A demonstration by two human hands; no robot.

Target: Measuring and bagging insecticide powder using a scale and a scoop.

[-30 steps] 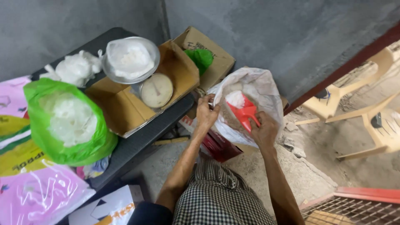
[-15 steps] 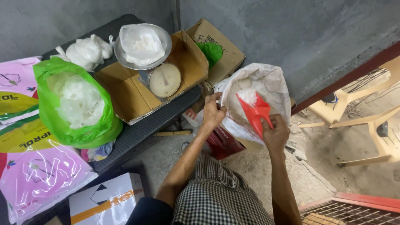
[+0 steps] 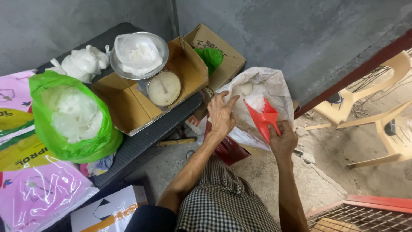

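While the right hand [image 3: 283, 139] grips a red plastic scoop [image 3: 262, 117] heaped with white powder inside the white woven sack [image 3: 274, 88], the left hand [image 3: 222, 115], fingers spread, rests on its rim. Tilt that scoop and powder could spill; should the rim slip free, the sack may sag shut.

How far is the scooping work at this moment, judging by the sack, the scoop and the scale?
Done: the green bag is full of white goods, and tied white bags lie behind it. In hand: the right hand holds a loaded red scoop at the white sack, whose mouth the left hand holds open. Left: the sack still holds product; the bag in the scale pan is untied.
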